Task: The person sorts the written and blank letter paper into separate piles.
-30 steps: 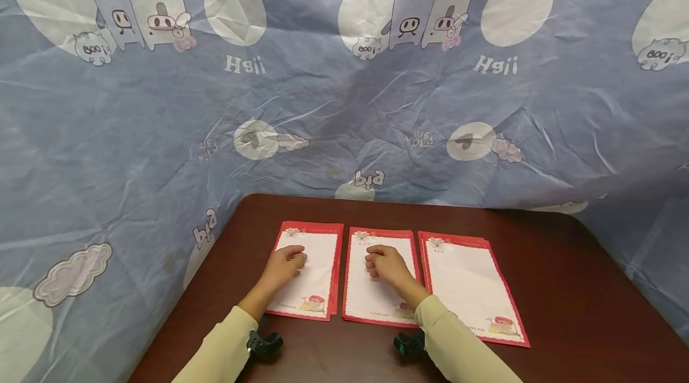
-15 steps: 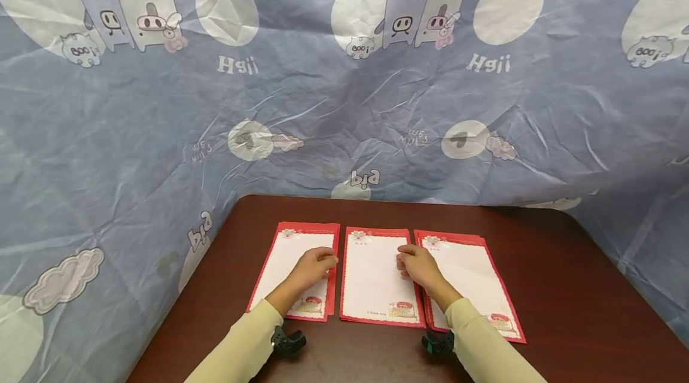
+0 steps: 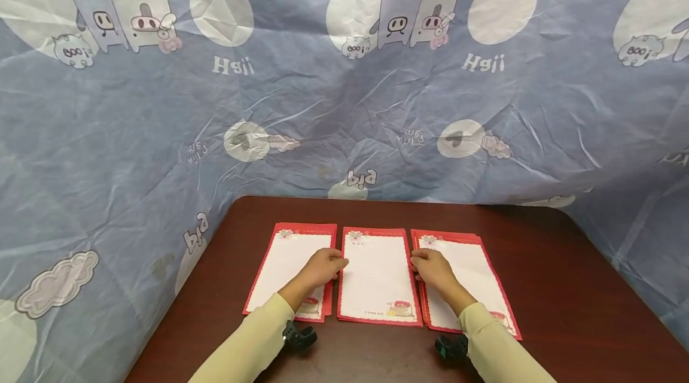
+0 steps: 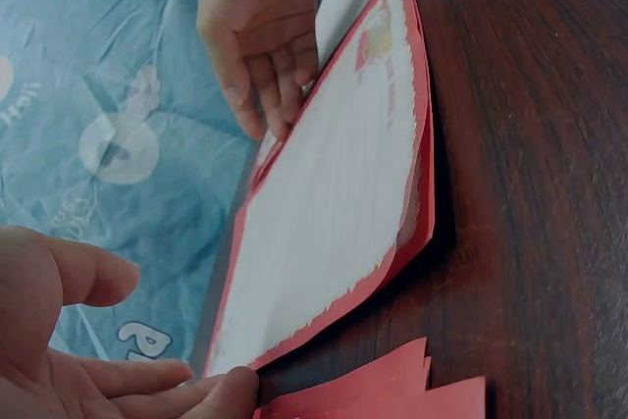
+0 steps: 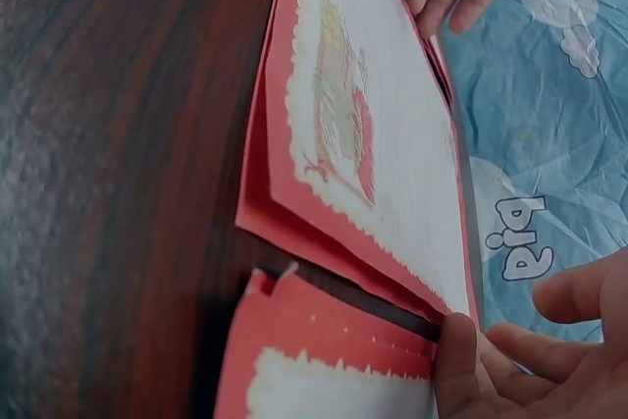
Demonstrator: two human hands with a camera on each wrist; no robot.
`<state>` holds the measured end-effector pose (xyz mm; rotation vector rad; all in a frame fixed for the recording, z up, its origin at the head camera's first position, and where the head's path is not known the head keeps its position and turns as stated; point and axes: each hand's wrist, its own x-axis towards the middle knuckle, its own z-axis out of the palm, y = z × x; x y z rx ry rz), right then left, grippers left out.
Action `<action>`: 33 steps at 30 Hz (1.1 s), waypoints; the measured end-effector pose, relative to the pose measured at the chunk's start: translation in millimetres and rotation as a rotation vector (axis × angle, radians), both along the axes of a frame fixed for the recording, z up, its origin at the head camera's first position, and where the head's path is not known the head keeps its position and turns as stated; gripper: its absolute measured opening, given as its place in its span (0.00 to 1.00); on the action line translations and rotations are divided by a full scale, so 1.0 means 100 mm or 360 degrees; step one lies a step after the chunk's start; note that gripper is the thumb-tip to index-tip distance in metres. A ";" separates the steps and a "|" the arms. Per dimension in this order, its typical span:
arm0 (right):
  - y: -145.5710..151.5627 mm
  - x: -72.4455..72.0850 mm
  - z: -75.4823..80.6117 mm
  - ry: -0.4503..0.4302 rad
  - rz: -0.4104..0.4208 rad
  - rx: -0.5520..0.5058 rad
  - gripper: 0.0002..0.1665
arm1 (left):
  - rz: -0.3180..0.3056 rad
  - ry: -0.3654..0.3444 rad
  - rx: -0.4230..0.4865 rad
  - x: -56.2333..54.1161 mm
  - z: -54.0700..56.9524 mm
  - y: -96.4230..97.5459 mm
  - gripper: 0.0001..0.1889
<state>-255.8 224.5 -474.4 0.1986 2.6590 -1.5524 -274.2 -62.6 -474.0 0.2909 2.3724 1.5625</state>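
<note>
Three stacks of red-bordered white paper sheets lie side by side in the head view. At the left edge of the middle stack [image 3: 378, 278] is my left hand [image 3: 324, 266], partly over the left stack [image 3: 290, 260]. My right hand [image 3: 433, 268] is at its right edge, partly over the right stack [image 3: 473, 269]. In the left wrist view, the fingertips of my left hand [image 4: 34, 311] touch or nearly touch the paper's edge, thumb apart. The right wrist view shows my right hand [image 5: 549, 360] likewise. Neither hand grips a sheet.
The stacks lie on a dark brown table [image 3: 549, 275]. Behind it hangs a wrinkled blue cloth [image 3: 344, 102] with cartoon prints. Dark wrist devices sit on both wrists, the left device [image 3: 299, 337] and the right device [image 3: 451, 347], close above the table's near part.
Both hands have moved right, from over the left and middle stacks to the two side edges of the middle stack. The head view has shifted slightly. The stacks lie as before.
</note>
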 end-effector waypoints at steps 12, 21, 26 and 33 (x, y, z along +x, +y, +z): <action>-0.09 0.01 -0.05 0.0093 -0.0096 -0.0080 0.21 | 0.0125 0.0237 -0.0011 0.10 -0.06 0.01 0.22; -0.08 0.00 -0.03 0.0172 -0.0114 -0.0324 0.22 | 0.0278 0.0276 0.0204 0.10 -0.12 0.07 0.26; -0.02 0.00 -0.01 0.0172 -0.0132 -0.0411 0.24 | 0.0286 0.0213 0.0317 0.08 -0.12 0.10 0.26; 0.21 0.06 0.06 0.0136 -0.0139 -0.0450 0.27 | 0.0233 0.0169 0.0393 0.06 -0.09 0.23 0.24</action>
